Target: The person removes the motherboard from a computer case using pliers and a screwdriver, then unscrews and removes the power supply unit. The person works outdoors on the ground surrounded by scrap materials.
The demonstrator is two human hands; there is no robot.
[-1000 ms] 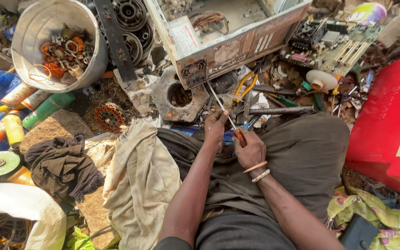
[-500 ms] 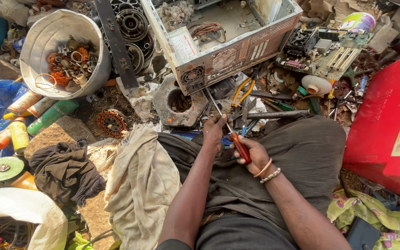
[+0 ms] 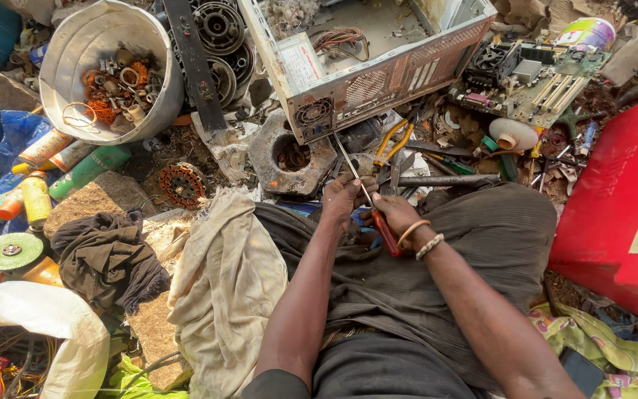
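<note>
Bare dirt ground (image 3: 105,196), littered with scrap, is seen from the head view; the person is seated with a dark cloth (image 3: 481,244) across the lap.

Step in hand, as judged: a screw on the front face of the computer case (image 3: 367,66) is being worked. The screwdriver (image 3: 367,196) is gripped at its red handle by the right hand (image 3: 396,218), fingers closed round it. The shaft is steadied by the left hand (image 3: 345,196), fingers curled about it near mid-length. The tip is set against the case's lower front corner, beside the small fan grille. The screw head itself cannot be made out.

Next move, as judged: the tip must be kept seated and square while the handle is turned, or it may slip off.

Containers:
- Computer case: lid off, loose wires and dust inside.
- Metal bucket (image 3: 75,52), upper left: copper coils, rings and small metal parts.
- Red box (image 3: 622,214), right: closed side only is shown, contents hidden.

Yellow-handled pliers (image 3: 393,140) are lying just beside the case; a green circuit board (image 3: 548,85) is lying further right.
</note>
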